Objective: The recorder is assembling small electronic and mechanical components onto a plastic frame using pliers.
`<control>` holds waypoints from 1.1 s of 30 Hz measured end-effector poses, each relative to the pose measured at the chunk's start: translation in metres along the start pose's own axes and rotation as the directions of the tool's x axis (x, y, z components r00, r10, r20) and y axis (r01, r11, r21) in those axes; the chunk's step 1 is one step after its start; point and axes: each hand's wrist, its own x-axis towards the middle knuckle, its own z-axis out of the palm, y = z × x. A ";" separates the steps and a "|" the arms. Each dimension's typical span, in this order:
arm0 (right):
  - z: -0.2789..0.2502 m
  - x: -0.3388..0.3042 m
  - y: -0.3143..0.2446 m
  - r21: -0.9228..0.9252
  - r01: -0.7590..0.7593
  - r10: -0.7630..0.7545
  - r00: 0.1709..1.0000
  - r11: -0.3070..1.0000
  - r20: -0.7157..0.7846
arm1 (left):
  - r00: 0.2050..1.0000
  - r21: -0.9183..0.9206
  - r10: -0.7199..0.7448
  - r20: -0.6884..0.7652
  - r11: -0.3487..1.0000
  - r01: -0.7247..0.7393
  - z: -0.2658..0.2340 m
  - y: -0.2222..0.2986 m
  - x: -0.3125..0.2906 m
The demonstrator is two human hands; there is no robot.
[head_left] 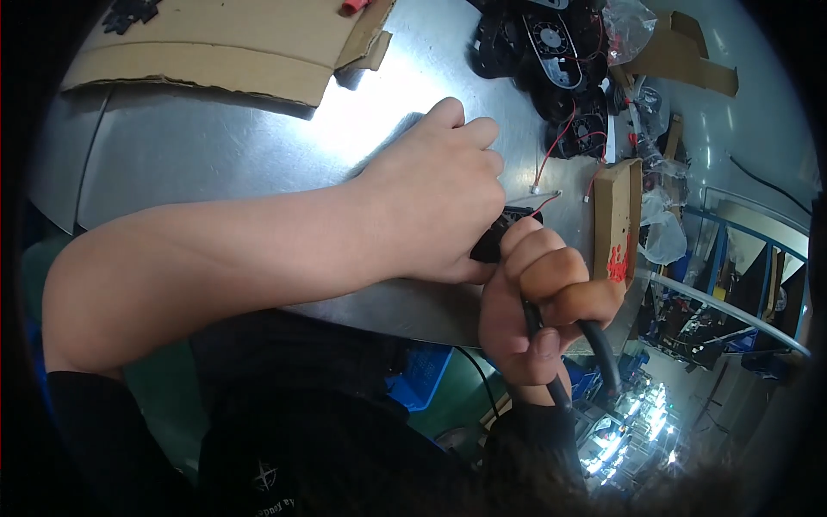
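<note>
Black part (pixel 489 247), dark grey handles (pixel 601 351), tan cardboard box (pixel 608 205) (red-patched), silvery tabletop (pixel 194 142)

Your head camera looks down, close above your bare left hand (pixel 435 194), bare right hand (pixel 551 289) and silver metal table (pixel 198 138).

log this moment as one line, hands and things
left hand: at black part, grip partly hidden | right hand: closed round dark-handled tool, tip hidden | black fans: piled beyond, on metal table

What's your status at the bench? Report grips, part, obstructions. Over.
Right grip closed around dark tool handles. Left grip curled at black fan-like part, exact hold hidden. Both grips obscure much of it; cardboard tray nearby, right side.
</note>
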 end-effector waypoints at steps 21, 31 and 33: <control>-0.028 0.007 -0.010 0.286 -0.079 0.084 0.996 0.955 -0.005 | 0.997 0.034 0.057 -0.061 0.998 -0.054 -0.004 0.009 0.001; -0.015 0.007 -0.009 0.204 -0.153 0.176 0.979 0.967 -0.101 | 0.998 0.110 0.037 -0.051 0.993 -0.031 -0.001 0.012 0.003; -0.010 0.001 -0.004 0.194 -0.074 0.098 0.989 0.978 -0.113 | 0.998 0.137 0.030 -0.050 0.990 -0.023 -0.002 0.011 0.000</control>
